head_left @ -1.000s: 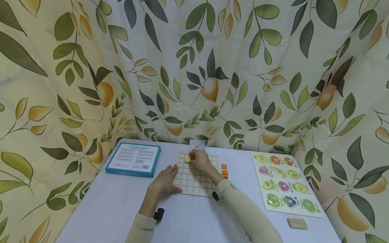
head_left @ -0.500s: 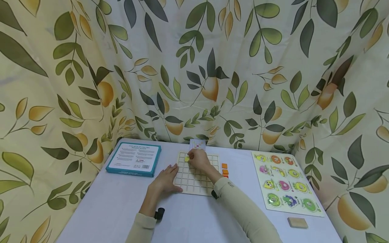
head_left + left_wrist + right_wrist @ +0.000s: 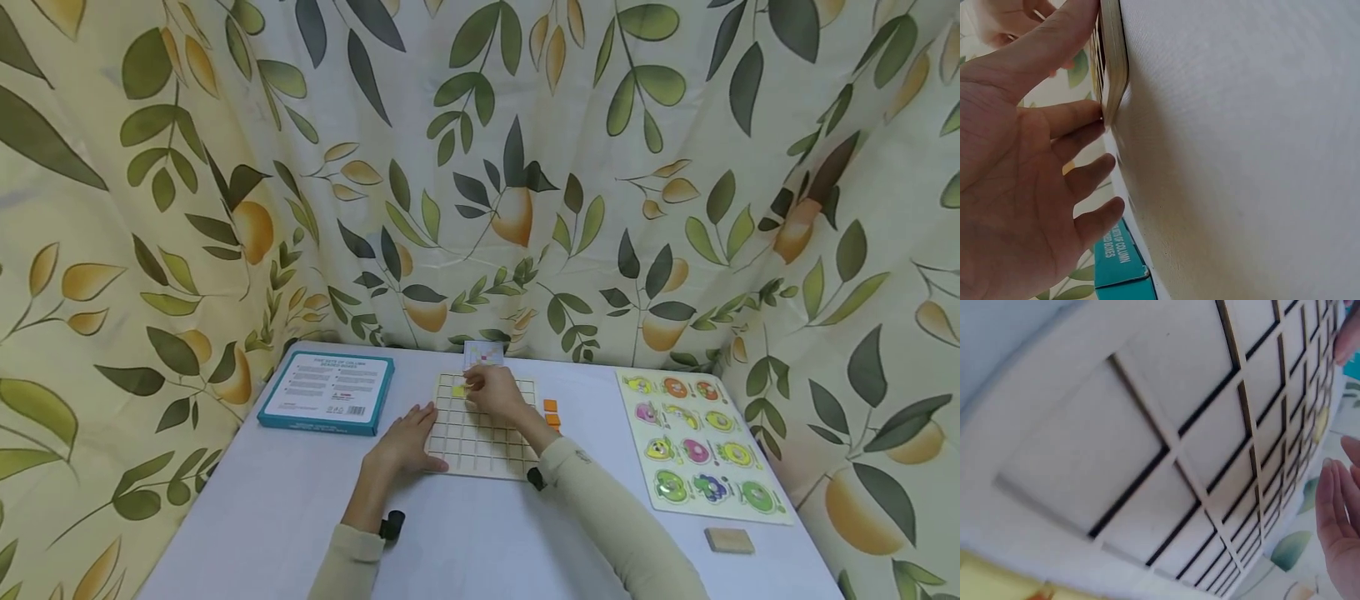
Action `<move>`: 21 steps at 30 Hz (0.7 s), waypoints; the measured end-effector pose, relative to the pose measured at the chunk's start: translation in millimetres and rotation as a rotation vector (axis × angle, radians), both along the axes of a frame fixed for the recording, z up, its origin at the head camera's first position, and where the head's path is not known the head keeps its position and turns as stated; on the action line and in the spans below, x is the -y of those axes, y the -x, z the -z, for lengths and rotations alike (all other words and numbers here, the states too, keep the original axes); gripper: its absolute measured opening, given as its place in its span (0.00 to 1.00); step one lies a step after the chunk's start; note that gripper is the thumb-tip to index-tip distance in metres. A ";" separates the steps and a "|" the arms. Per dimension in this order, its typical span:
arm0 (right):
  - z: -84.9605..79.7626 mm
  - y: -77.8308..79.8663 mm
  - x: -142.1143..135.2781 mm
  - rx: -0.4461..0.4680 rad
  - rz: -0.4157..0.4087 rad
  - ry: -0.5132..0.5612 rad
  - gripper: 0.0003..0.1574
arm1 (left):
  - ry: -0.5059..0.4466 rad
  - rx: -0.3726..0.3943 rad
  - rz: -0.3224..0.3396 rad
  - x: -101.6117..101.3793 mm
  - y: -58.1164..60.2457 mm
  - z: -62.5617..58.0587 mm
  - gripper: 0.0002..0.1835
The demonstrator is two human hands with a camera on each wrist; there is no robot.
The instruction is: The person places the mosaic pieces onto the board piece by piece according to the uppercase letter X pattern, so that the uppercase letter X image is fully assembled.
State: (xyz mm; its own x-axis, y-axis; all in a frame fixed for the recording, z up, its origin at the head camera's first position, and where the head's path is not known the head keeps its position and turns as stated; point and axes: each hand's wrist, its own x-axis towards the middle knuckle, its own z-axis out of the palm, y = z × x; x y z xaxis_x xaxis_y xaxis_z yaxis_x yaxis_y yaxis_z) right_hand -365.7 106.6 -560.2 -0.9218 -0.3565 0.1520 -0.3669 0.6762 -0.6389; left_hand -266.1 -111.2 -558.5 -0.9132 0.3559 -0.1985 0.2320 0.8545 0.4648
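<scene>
A pale wooden grid board (image 3: pixel 480 454) lies at the middle of the table. My left hand (image 3: pixel 405 442) rests at its near left corner, thumb and fingers spread; in the left wrist view the thumb (image 3: pixel 1054 44) and fingertips touch the board's edge (image 3: pixel 1114 69). Over the far left squares hovers my right hand (image 3: pixel 497 393), its fingertips beside a yellow tile (image 3: pixel 459 391). The right wrist view shows that hand (image 3: pixel 1341 519) only partly, at the frame's edge, with a yellow patch (image 3: pixel 1320 425) on the board beyond; whether the fingertips pinch something is hidden.
Orange tiles (image 3: pixel 551 406) lie right of the board. Behind it is a small patterned card (image 3: pixel 483 353). A teal box (image 3: pixel 326 392) sits on the left; a sheet of fruit pictures (image 3: pixel 701 446) and a small wooden block (image 3: pixel 729 541) are on the right. A leaf-patterned curtain (image 3: pixel 420 167) surrounds the table.
The head view has shifted slightly. My right hand stays near the yellow tile, its fingertips slightly higher. The left hand keeps its place at the board's corner.
</scene>
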 end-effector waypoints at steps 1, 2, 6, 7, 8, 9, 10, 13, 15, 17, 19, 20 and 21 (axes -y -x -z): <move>-2.3 -2.3 -2.3 0.002 0.003 0.007 0.21 | -0.004 0.003 0.002 0.0 -0.5 -0.1 0.57; -4.6 -4.4 -4.9 -0.002 0.007 0.019 0.21 | -0.008 0.005 0.002 0.1 -0.8 -0.3 0.57; -15.4 -13.1 -16.7 -0.006 0.025 0.069 0.19 | -0.013 0.006 0.002 0.3 -1.2 -1.5 0.57; -19.2 -15.3 -19.5 -0.009 0.030 0.082 0.19 | -0.013 0.006 0.000 0.3 -0.8 -2.1 0.57; -22.6 -17.6 -22.5 -0.015 0.038 0.089 0.18 | -0.010 0.007 -0.004 0.2 -0.4 -2.4 0.57; -25.9 -20.1 -25.5 -0.015 0.051 0.094 0.17 | -0.009 0.007 -0.008 0.0 -0.2 -2.7 0.57; -28.9 -22.4 -28.8 -0.019 0.063 0.099 0.17 | -0.009 0.008 -0.011 -0.2 0.0 -3.2 0.57; -35.3 -30.0 -39.7 -0.035 0.103 0.105 0.14 | -0.016 0.013 -0.017 -0.9 -0.4 -4.0 0.57; -36.9 -34.7 -48.3 -0.044 0.126 0.116 0.13 | -0.018 0.017 -0.014 -1.4 -1.0 -4.9 0.57; -38.4 -39.8 -56.6 -0.053 0.135 0.122 0.13 | -0.017 0.018 -0.010 -2.1 -2.1 -5.4 0.56; -39.9 -45.6 -64.5 -0.060 0.147 0.121 0.13 | -0.012 0.023 -0.010 -2.9 -2.5 -5.8 0.56; -40.8 -48.6 -68.3 -0.060 0.154 0.122 0.13 | -0.007 0.022 -0.009 -3.4 -2.5 -5.6 0.56; -41.5 -51.6 -71.8 -0.062 0.162 0.113 0.12 | -0.005 0.019 -0.009 -3.8 -2.5 -5.6 0.55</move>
